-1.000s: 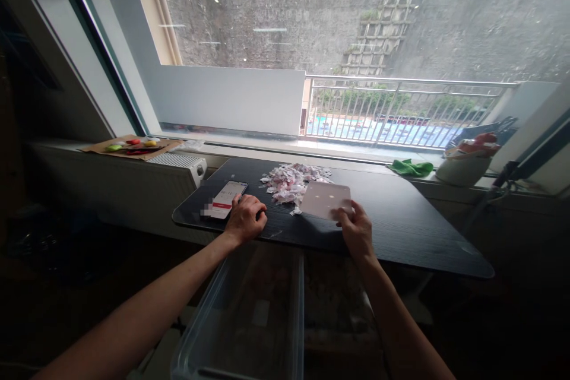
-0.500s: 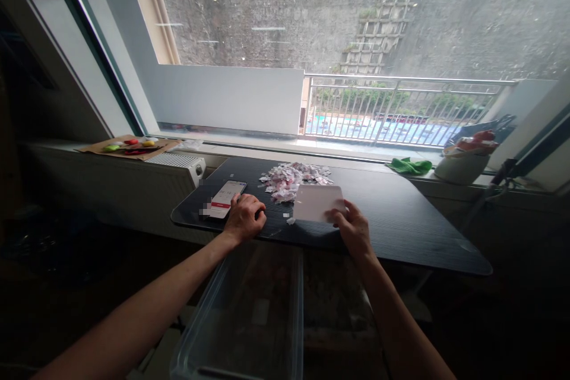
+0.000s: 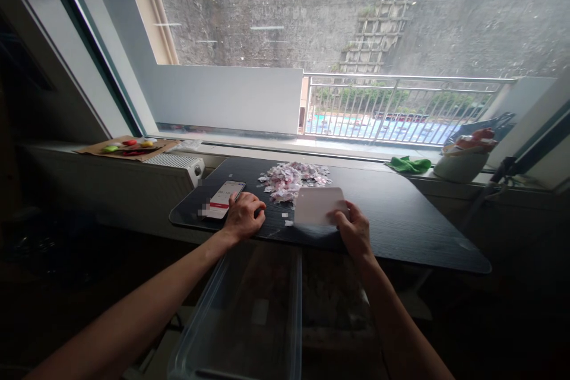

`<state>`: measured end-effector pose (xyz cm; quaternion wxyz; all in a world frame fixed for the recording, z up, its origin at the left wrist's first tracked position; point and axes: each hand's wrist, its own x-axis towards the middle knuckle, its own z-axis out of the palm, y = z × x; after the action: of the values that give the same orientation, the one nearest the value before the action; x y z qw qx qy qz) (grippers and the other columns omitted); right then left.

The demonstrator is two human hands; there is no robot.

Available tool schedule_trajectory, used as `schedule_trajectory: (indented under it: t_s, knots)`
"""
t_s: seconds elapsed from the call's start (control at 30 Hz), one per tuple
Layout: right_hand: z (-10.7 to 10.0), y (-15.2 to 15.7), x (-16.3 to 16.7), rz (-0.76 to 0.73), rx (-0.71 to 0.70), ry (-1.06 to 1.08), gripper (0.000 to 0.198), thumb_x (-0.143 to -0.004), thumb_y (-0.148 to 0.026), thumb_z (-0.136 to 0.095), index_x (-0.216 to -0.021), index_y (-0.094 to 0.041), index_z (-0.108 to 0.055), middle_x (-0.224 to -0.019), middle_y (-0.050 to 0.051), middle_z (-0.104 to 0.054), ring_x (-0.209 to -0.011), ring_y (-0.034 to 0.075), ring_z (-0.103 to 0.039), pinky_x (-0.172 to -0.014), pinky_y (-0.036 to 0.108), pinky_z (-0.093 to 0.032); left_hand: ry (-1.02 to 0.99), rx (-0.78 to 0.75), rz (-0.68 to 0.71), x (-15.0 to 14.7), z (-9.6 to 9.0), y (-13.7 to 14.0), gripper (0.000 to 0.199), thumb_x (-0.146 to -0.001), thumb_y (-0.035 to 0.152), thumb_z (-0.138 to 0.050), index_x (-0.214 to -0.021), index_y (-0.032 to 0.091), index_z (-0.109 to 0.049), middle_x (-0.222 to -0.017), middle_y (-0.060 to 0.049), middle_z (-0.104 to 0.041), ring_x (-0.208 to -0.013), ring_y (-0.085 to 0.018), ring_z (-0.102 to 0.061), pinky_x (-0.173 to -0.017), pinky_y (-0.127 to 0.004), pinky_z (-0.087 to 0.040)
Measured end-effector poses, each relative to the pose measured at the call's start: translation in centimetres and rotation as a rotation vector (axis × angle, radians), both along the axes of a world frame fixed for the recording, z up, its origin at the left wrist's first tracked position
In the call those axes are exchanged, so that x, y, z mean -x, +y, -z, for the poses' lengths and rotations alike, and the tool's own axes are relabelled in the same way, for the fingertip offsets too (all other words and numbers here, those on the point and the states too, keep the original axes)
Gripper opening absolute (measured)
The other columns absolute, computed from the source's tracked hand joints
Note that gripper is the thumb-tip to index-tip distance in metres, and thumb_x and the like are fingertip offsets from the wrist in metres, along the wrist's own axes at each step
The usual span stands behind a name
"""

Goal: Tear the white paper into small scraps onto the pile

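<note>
My right hand point(image 3: 351, 222) grips the right side of a flat white plastic card point(image 3: 317, 205) with rounded upper corners, like a scraper, thumb across its near face. The card is tilted up at the near side of a heap of small paper scraps point(image 3: 289, 181), covering part of it. A couple of loose scraps point(image 3: 288, 223) lie just left of the card. My left hand point(image 3: 244, 215) rests on the table with fingers curled in and nothing visible in them. Beside it a phone point(image 3: 225, 199) lies face up, its screen lit, its right edge partly behind the fingers.
The dark table point(image 3: 392, 208) stands against the window sill. Below its near edge is a clear plastic box point(image 3: 249, 320). A green cloth point(image 3: 408, 165) and a pale pot point(image 3: 463, 163) sit on the right sill. Left is a radiator point(image 3: 178, 169), with a brown board point(image 3: 124, 148) near it.
The white card has shifted very slightly toward me with my right hand. My left hand stays in place. The view has moved a little.
</note>
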<state>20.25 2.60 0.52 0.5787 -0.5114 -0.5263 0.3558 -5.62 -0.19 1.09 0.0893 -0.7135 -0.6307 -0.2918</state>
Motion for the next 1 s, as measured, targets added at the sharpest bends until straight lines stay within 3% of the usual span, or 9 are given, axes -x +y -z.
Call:
schedule_trajectory:
  t_s: [0.13,0.23,0.37,0.53,0.63,0.73,0.87,1.0]
  knots:
    - [0.2,0.2,-0.1,0.075,0.003,0.046,0.041,-0.065,-0.033,-0.057,-0.101,-0.014,-0.061,-0.079,0.005,-0.067,-0.069,0.017,-0.059,-0.059,0.028,-0.048,-0.001,0.031,0.134,-2.1,-0.7,-0.3,0.014,-0.078,0.024,-0.054,-0.079,0.022,-0.068,-0.087,-0.003,-0.067,-0.098,-0.022,-0.055,-0.107,-0.054,-0.019]
    - [0.3,0.3,-0.1,0.080,-0.002,0.022,0.041,-0.066,-0.034,-0.057,-0.102,-0.014,-0.061,-0.081,0.005,-0.066,-0.069,0.017,-0.058,-0.059,0.029,-0.048,0.084,0.152,0.275,-3.6,-1.3,-0.2,0.013,-0.079,0.029,-0.058,-0.079,0.023,-0.070,-0.085,-0.002,-0.068,-0.097,-0.022,-0.055,-0.107,-0.058,-0.015]
    - [0.3,0.3,0.0,0.079,-0.008,0.003,0.039,-0.067,-0.033,-0.056,-0.101,-0.014,-0.061,-0.081,0.005,-0.065,-0.069,0.017,-0.058,-0.060,0.029,-0.048,0.238,0.201,0.281,-4.7,-2.3,0.2,0.018,-0.081,0.030,-0.057,-0.073,0.020,-0.070,-0.079,-0.004,-0.068,-0.097,-0.024,-0.055,-0.105,-0.059,-0.017]
    - [0.2,0.2,0.0,0.084,-0.011,0.003,0.038,-0.068,-0.033,-0.055,-0.101,-0.014,-0.061,-0.081,0.005,-0.066,-0.068,0.017,-0.058,-0.059,0.029,-0.048,0.351,0.127,0.263,-5.3,-2.3,0.8,0.019,-0.081,0.023,-0.055,-0.068,0.018,-0.067,-0.077,-0.005,-0.068,-0.093,-0.024,-0.056,-0.105,-0.055,-0.021]
    - [0.1,0.1,0.1,0.082,-0.009,0.014,0.039,-0.068,-0.033,-0.055,-0.101,-0.014,-0.061,-0.083,0.006,-0.067,-0.068,0.018,-0.058,-0.059,0.029,-0.048,0.236,0.112,0.249,-5.0,-1.6,1.1,0.017,-0.078,0.020,-0.054,-0.065,0.019,-0.065,-0.075,-0.004,-0.068,-0.089,-0.022,-0.057,-0.105,-0.053,-0.022]
    - [0.1,0.0,0.1,0.077,-0.007,0.019,0.039,-0.068,-0.033,-0.055,-0.101,-0.014,-0.061,-0.082,0.006,-0.067,-0.068,0.018,-0.058,-0.059,0.029,-0.048,0.000,0.169,0.185,-4.2,-1.2,1.2,0.016,-0.076,0.024,-0.055,-0.065,0.019,-0.065,-0.076,-0.003,-0.070,-0.086,-0.021,-0.059,-0.101,-0.049,-0.030]
    - [0.1,0.1,0.1,0.085,-0.004,0.011,0.040,-0.067,-0.033,-0.055,-0.101,-0.014,-0.061,-0.082,0.006,-0.066,-0.070,0.019,-0.058,-0.060,0.030,-0.048,-0.323,0.236,0.091,-2.9,-1.5,1.0,0.022,-0.075,0.034,-0.054,-0.071,0.019,-0.068,-0.081,-0.003,-0.071,-0.085,-0.020,-0.062,-0.083,-0.033,-0.046]
    - [0.2,0.2,0.1,0.079,-0.009,0.005,0.040,-0.067,-0.033,-0.055,-0.101,-0.015,-0.061,-0.082,0.005,-0.066,-0.069,0.018,-0.058,-0.060,0.030,-0.048,-0.459,0.280,0.106,-2.3,-1.6,1.0,0.030,-0.076,0.041,-0.051,-0.074,0.018,-0.069,-0.075,-0.001,-0.070,-0.076,-0.019,-0.063,-0.073,-0.027,-0.048]
